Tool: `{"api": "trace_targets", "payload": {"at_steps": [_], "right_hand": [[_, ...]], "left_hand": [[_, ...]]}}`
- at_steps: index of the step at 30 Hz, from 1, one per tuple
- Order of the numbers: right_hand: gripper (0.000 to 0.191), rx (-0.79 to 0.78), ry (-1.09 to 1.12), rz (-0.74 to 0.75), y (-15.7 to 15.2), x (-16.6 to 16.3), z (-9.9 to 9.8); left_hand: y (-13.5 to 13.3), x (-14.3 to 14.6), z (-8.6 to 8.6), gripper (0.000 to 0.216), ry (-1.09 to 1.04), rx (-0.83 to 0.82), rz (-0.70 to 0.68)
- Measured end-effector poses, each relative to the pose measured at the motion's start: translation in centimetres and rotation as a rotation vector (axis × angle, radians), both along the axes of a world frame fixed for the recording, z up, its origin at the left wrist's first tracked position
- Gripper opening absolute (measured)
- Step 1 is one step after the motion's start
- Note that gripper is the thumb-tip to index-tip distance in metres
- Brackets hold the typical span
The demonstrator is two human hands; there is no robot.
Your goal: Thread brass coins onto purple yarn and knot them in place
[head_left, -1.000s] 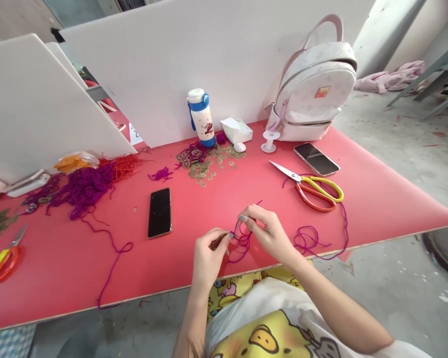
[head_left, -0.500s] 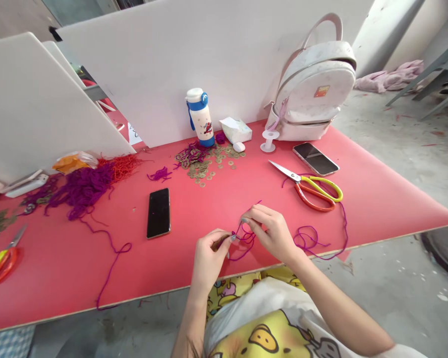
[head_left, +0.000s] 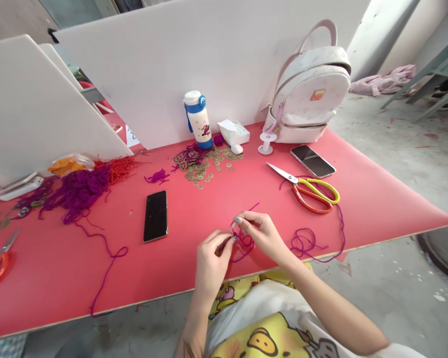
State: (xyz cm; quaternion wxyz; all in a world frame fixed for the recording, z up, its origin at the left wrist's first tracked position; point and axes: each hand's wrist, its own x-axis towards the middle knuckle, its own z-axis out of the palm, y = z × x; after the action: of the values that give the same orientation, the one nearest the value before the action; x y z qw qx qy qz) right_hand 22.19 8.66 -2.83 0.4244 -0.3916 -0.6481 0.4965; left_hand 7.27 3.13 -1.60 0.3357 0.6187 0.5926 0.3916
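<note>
A purple cord runs in small loops between my two hands, close to the front edge of the red table. My left hand is closed, thumb and fingers pinching the cord. Whatever else lies under those fingers is hidden. Just to its right, my right hand pinches the same cord between thumb and forefinger, and a free end sticks out beyond the fingertips. More of the cord lies in loose curls right of my right hand. Scissors with one yellow and one red handle rest farther right.
A black phone lies left of my hands. Holed coins are scattered before a bottle. A spool, a second phone and a backpack stand back right. Purple yarn and other scissors are left.
My right hand has moved left and slightly down, nearer to my left hand, still pinching the cord. The view has shifted a little; the other things on the table stay put.
</note>
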Motion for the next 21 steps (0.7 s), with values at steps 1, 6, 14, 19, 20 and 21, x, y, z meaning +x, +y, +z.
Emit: {"api": "trace_targets", "payload": {"at_steps": [1,6,14,19,20,21], "right_hand": [[0.037,-0.052,0.021,-0.014,0.1,-0.1,-0.2],[0.038,-0.113,0.071,-0.024,0.1,0.1,-0.2],[0.037,0.145,0.026,0.084,0.4,1.7,0.6],[0.022,0.153,-0.061,0.11,1.0,2.2,0.3],[0.019,0.158,-0.074,0.128,1.1,2.1,0.2],[0.017,0.161,-0.08,0.141,1.1,2.1,0.2]], "left_hand": [[0.0,0.0,0.0,0.017,0.011,0.017,-0.006],[0.3,-0.4,-0.2,0.017,0.018,0.028,-0.007],[0.5,-0.5,-0.7,0.015,-0.153,-0.018,0.0],[0.5,-0.6,-0.6,0.015,-0.192,-0.015,-0.002],[0.5,-0.6,-0.6,0.015,-0.194,-0.015,-0.006],[0.5,-0.6,-0.5,0.015,-0.194,-0.015,-0.009]]}}
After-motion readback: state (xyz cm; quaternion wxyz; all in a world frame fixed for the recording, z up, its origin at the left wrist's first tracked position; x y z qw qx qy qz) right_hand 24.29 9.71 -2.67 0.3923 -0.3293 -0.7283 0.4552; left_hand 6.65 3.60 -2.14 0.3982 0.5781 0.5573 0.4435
